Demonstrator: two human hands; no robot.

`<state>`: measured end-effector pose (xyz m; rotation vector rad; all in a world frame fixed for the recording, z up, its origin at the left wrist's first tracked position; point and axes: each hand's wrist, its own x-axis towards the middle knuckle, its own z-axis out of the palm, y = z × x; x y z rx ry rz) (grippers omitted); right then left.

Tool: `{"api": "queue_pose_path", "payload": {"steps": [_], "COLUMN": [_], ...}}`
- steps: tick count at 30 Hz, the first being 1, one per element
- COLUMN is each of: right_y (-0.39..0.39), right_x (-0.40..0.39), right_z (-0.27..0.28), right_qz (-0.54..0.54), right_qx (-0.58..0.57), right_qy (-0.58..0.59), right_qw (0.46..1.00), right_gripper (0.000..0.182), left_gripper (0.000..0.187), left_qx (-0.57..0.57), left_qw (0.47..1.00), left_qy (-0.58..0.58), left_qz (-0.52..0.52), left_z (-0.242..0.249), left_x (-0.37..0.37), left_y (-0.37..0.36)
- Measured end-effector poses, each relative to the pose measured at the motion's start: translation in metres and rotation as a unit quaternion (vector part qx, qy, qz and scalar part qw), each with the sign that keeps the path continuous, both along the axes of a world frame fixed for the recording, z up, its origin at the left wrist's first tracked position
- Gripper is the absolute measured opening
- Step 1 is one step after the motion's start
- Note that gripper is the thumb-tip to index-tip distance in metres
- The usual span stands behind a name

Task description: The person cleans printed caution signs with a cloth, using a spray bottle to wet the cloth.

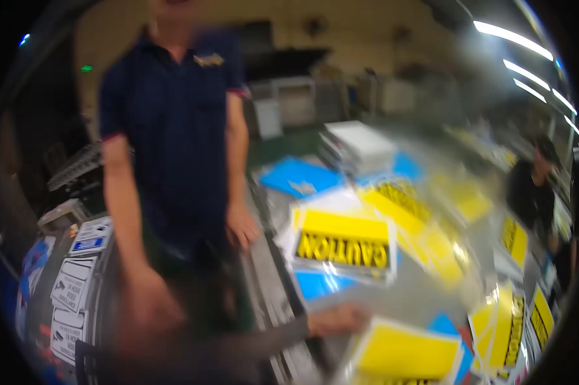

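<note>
My left hand (337, 319) reaches in from the lower left on a dark-sleeved forearm. It is over the table edge, close to the top left corner of a yellow caution sign (408, 353). Motion blur smears its fingers, so I cannot make out whether they grip anything or touch the sign. Beyond it, another caution sign (344, 240) with black lettering, upside down from here, lies on blue sheets (321, 284). My right hand is out of view.
A person in a navy polo shirt (180, 122) stands across, one blurred hand (151, 301) stretched toward me. Several video surveillance signs (74, 282) lie at left. More caution signs (501, 330) spread right, near another person (533, 189). A white stack (360, 144) stands behind.
</note>
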<state>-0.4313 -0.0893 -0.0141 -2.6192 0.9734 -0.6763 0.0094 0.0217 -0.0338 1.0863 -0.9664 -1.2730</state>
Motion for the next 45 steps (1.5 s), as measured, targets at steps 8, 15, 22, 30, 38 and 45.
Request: {"api": "queue_pose_path", "payload": {"steps": [8,15,22,30,38,45], "right_y": [0.034,0.029,0.029,0.028,0.029,0.027], "right_x": [-0.004,-0.005,-0.006,-0.003,0.002,0.002], "right_z": [0.021,0.02,0.02,0.016,0.024,0.02], "right_qz": [-0.15,-0.144,-0.148,-0.149,-0.143,-0.14], "right_qx": [0.087,0.101,0.119,0.107,0.096,0.068], "right_qy": [0.09,0.082,0.077,0.072,0.062,0.05], "right_qw": [0.981,0.981,0.979,0.98,0.983,0.987], "right_gripper": [0.054,0.053,0.052,0.054,0.055,0.06], "left_gripper": [0.061,0.061,0.048,0.063,0.049,0.047], "left_qx": [0.061,0.048,0.062,0.03,0.045,0.13], "left_qw": [0.992,0.997,0.991,0.979,0.972,0.973], "left_qy": [0.1,0.031,0.114,0.198,-0.195,0.181], "left_qz": [0.036,0.06,0.035,0.037,0.12,0.055], "left_z": [0.063,0.065,0.061,0.058,0.057,0.067], "left_x": [-0.022,-0.02,-0.014,-0.022,-0.024,-0.04], "left_y": [0.014,0.011,0.016,0.011,0.008,0.015]}}
